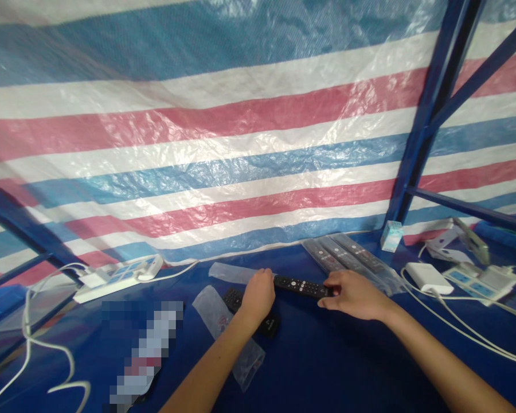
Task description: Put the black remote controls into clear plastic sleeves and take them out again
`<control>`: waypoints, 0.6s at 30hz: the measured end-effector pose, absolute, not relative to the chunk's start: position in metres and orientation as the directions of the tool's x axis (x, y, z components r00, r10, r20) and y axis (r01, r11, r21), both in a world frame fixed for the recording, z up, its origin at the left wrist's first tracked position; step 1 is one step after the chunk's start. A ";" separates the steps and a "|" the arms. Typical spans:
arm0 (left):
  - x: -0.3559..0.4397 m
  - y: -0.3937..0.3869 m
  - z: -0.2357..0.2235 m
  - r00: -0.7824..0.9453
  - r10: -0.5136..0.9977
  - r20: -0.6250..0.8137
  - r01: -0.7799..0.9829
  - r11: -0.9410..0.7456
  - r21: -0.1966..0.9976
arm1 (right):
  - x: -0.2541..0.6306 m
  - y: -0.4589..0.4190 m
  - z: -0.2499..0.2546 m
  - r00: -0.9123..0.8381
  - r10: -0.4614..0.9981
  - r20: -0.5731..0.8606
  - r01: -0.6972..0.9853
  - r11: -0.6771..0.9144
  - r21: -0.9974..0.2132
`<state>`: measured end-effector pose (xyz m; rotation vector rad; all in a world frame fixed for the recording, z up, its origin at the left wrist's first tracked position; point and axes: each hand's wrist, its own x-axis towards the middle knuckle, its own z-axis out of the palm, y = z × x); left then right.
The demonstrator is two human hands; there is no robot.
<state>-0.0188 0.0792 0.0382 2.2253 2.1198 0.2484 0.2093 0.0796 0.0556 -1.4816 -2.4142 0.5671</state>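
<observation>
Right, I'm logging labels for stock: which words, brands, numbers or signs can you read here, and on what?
None can be read for certain.
Remote in the right hand: button marks too small.
Dark remote partly under the left arm: pale mark too small.
Bagged remotes: marks too small.
Plastic sleeve: red print blurred.
Small box: print too small.
</observation>
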 end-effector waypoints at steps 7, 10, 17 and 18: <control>-0.019 0.077 0.028 0.091 0.993 0.069 0.982 -0.101 0.159 | 0.199 0.080 0.047 -0.472 0.882 0.021 0.800 0.438 -0.410; -0.019 0.076 0.027 0.072 0.995 0.073 0.981 -0.083 0.173 | 0.199 0.080 0.048 -0.469 0.882 0.038 0.793 0.440 -0.422; -0.023 0.078 0.036 0.021 0.993 0.119 0.973 -0.048 0.227 | 0.210 0.086 0.049 -0.497 0.862 0.102 0.727 0.477 -0.494; -0.023 0.078 0.036 0.040 0.991 0.125 0.971 -0.068 0.229 | 0.210 0.087 0.047 -0.501 0.859 0.106 0.722 0.483 -0.496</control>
